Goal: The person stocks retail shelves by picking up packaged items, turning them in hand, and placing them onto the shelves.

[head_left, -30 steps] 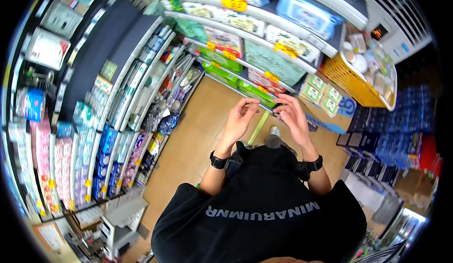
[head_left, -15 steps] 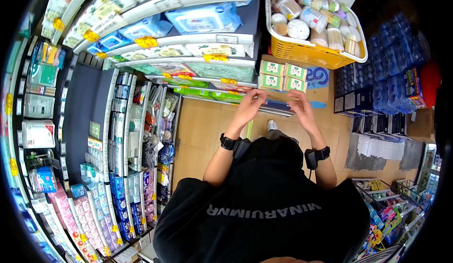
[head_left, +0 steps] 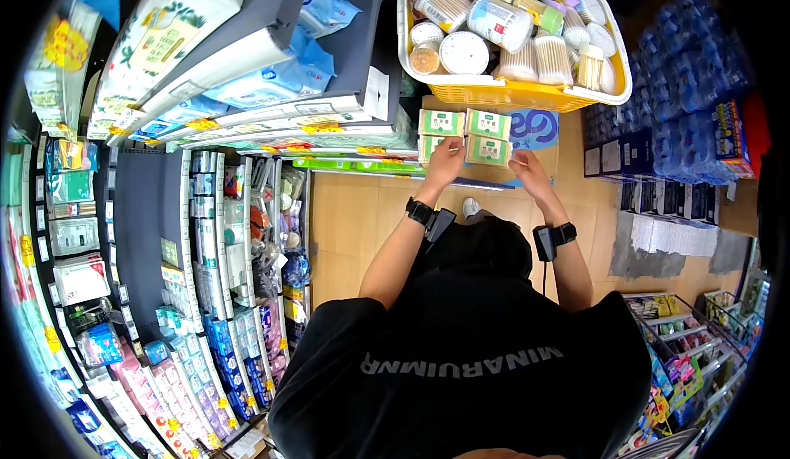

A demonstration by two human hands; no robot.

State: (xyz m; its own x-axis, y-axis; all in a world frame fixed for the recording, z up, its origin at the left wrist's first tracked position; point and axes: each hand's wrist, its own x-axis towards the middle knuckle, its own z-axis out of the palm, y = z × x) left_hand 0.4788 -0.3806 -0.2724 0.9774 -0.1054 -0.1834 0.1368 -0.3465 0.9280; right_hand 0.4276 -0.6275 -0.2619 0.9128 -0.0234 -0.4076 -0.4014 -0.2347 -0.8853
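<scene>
Four-cornered green-and-cream packs, two rows of them, lie on a cardboard box (head_left: pixel 543 163) in front of me. My left hand (head_left: pixel 447 160) reaches over the near left pack (head_left: pixel 429 146), fingers bent and apart; I cannot tell whether they touch it. My right hand (head_left: pixel 532 171) hovers by the right corner of the near right pack (head_left: pixel 489 152), its fingers apart and nothing in them. Behind these, the far left pack (head_left: pixel 442 121) and far right pack (head_left: pixel 489 123) lie flat. Black bands with small devices circle both wrists.
A yellow basket (head_left: pixel 502 95) full of cotton-swab tubs stands behind the packs. Shelves of wipes (head_left: pixel 280 80) rise at the left. Shrink-wrapped blue bottles (head_left: pixel 687 88) are stacked at the right. A wire rack (head_left: pixel 687 335) stands at lower right.
My view has shifted forward, bringing the basket and packs nearer. My left hand has moved onto the near left pack's edge area; my right hand has come beside the near right pack.
</scene>
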